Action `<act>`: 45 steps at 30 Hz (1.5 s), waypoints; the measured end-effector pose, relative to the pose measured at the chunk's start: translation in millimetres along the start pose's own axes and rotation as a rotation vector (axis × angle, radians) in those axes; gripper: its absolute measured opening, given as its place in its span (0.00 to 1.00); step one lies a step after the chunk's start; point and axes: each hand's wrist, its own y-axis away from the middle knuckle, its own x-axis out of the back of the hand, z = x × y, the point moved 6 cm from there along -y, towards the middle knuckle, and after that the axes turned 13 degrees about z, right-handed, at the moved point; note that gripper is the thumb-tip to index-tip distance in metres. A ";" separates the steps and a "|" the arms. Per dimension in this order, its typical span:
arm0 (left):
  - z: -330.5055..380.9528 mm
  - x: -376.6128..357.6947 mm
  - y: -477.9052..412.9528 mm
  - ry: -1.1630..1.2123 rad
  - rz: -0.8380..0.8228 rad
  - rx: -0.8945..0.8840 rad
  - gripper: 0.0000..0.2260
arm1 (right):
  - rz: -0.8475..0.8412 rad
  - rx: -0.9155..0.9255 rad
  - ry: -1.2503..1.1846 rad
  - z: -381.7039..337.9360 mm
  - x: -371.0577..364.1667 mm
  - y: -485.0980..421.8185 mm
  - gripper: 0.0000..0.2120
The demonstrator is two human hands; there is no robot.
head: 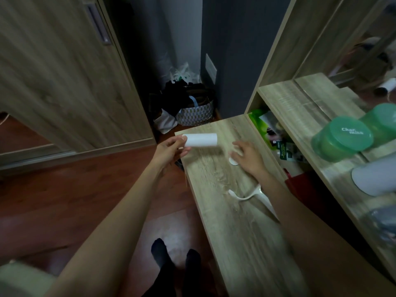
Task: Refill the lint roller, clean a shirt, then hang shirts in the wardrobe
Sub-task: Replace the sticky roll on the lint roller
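My left hand (171,149) grips one end of a white lint roll (201,139), held level above the far end of the wooden dresser top (231,228). My right hand (248,156) rests on the dresser top over a small white round cap (233,160), fingers spread and touching it. The white lint roller handle (250,196) lies on the dresser top beneath my right forearm, partly hidden by it. No shirt is in view.
A wardrobe door (64,82) stands at the left. Bags and dark clothes (188,103) fill the corner beyond the dresser. A shelf at the right holds a green tub (342,138), a white container (375,176) and a mirror. Packets (276,138) sit under it.
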 end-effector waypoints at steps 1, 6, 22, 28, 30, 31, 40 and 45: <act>-0.8 2.6 -0.1 -0.003 0.009 0.000 0.17 | -0.071 0.052 0.122 7.9 -8.4 2.6 0.22; -2.3 8.6 2.2 0.001 0.024 0.024 0.16 | -0.072 0.148 0.190 14.0 -21.5 15.7 0.19; -7.8 1.3 11.5 0.092 0.045 0.072 0.12 | -0.003 -0.423 -0.999 -69.5 -9.6 20.2 0.09; -7.8 3.1 7.9 0.066 0.055 0.056 0.13 | -0.023 -0.443 -1.049 -70.5 -11.8 25.5 0.07; -9.4 2.7 6.7 0.061 0.055 0.050 0.14 | -0.025 -0.435 -1.052 -72.1 -11.1 25.6 0.06; -10.0 2.2 6.3 0.066 0.055 0.048 0.14 | -0.024 -0.431 -1.053 -72.6 -11.0 25.1 0.06; -11.6 -10.8 14.7 -0.199 -0.161 0.054 0.14 | 0.007 -0.296 -0.908 -67.5 1.8 18.9 0.10; -6.1 -23.4 16.2 -0.669 -0.248 -0.205 0.15 | -0.043 -0.239 -0.826 -62.6 8.3 18.8 0.09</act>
